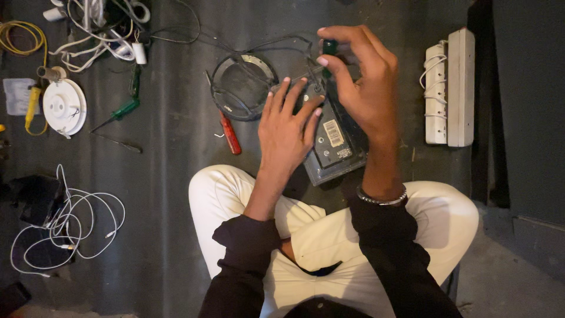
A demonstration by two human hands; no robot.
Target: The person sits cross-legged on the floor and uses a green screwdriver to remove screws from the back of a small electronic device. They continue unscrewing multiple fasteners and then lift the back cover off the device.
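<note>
At the far left of the frame a white round socket plate lies on the dark floor, with a loose coil of white cable at lower left. A green-handled screwdriver lies right of the plate, and a red-handled screwdriver sits just left of centre, beside a round metal ring tangled with black wires. At centre the left hand lies flat, fingers spread, pressing down on a dark flat device with a clear case that rests on the floor in front of the person's crossed legs. Above it the right hand is closed around a dark green tool handle, held upright over the device's top edge. At the right lie two white power strips, side by side.
</note>
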